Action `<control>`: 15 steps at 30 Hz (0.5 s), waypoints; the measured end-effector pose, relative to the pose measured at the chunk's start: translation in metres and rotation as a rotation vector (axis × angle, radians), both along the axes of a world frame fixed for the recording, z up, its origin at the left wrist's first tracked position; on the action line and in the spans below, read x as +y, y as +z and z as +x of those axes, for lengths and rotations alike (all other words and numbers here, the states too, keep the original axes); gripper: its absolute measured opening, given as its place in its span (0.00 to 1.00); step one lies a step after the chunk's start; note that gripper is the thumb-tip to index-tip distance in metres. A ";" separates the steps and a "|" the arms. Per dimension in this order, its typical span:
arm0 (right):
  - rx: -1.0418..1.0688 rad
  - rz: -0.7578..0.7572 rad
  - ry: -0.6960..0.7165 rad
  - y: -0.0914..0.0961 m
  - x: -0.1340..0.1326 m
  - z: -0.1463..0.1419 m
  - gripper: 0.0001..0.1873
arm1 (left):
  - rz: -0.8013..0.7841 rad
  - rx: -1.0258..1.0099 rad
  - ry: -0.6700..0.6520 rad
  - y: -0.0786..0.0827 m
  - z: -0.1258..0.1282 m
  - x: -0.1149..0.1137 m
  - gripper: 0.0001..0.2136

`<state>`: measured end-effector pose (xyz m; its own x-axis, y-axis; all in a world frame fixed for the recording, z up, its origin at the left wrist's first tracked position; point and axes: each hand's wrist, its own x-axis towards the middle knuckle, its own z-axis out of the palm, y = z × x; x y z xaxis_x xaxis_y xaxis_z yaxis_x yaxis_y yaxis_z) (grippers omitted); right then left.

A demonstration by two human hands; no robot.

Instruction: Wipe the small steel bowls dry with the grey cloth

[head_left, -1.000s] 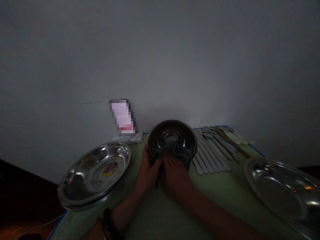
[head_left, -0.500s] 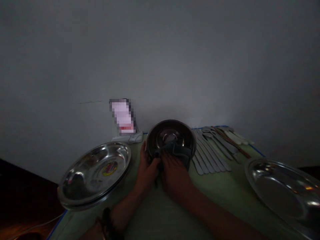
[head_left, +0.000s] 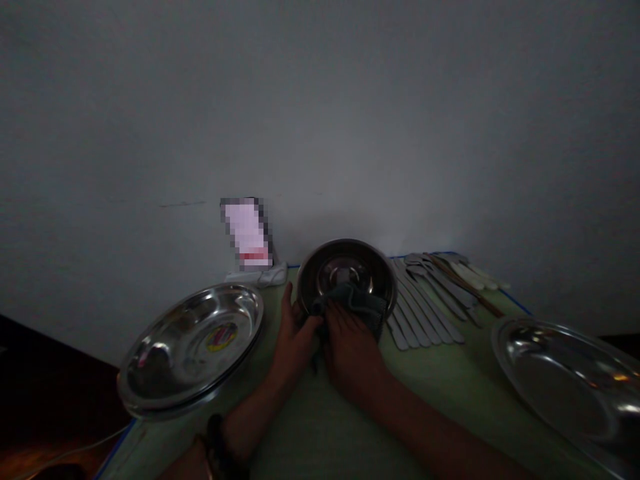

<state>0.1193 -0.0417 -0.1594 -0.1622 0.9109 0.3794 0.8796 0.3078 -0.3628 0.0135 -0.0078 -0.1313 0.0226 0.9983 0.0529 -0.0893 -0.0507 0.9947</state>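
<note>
A round metal bowl (head_left: 345,250) is tilted toward me near the back of the table. My left hand (head_left: 295,337) grips its near left side, thumb over the rim and fingers partly hidden behind. A dark grey-green cloth (head_left: 367,307) drapes over the near rim and into the bowl. My right hand (head_left: 350,347) presses the cloth against the bowl's near wall, its fingers held together. Just right of the bowl, several metal utensils (head_left: 425,313) lie in a row with their handles toward me.
Stacked metal plates (head_left: 193,397) stand at the left, a sticker in the top one. Another metal plate (head_left: 555,393) is at the right. A blurred-out phone (head_left: 247,233) leans on the wall (head_left: 350,120). More spoons and chopsticks (head_left: 465,283) lie at the back right of the green table (head_left: 310,433).
The bowl has shifted slightly to the right in view, with the cloth and my hands staying on it. Everything else looks nearly the same.
</note>
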 end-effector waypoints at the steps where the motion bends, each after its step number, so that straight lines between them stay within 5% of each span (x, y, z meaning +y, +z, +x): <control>1: 0.001 -0.009 -0.010 0.001 0.000 0.000 0.30 | -0.014 0.008 0.003 0.002 -0.001 0.000 0.43; 9: 0.009 -0.021 -0.035 -0.002 0.000 0.000 0.29 | -0.006 0.120 -0.088 -0.008 -0.003 0.002 0.40; 15: 0.004 -0.039 -0.020 0.002 0.000 0.000 0.29 | 0.058 -0.039 0.009 -0.006 -0.002 0.001 0.45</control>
